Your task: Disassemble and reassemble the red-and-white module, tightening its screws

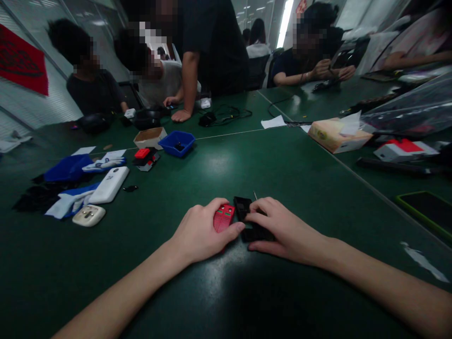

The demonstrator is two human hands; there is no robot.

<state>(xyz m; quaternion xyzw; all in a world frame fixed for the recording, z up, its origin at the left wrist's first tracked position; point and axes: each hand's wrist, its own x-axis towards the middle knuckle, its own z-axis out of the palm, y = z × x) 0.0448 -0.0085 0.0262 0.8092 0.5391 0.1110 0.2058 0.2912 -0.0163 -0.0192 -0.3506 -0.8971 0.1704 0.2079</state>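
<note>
My left hand point(201, 230) is closed round a small red plastic piece point(224, 217) with two round metallic spots and green marks near its top. Its thumb lies along the near right edge of the piece. Right beside it, my right hand point(278, 226) is closed on a black plastic case point(243, 205), which has recesses on the visible side. Part of the case is hidden under the fingers. A thin metal shaft point(255, 195) sticks up behind the right index finger; its lower end is hidden. Both items are at the dark green table top point(219, 165).
On the left are a white power bank point(110, 184), a cream gadget point(89, 215), blue-white gloves point(76, 198) and a red-black block point(145, 159). Farther back sits a blue bin point(177, 143). A tissue box point(337, 135) and a green-edged phone point(429, 213) lie right. Several people surround the table.
</note>
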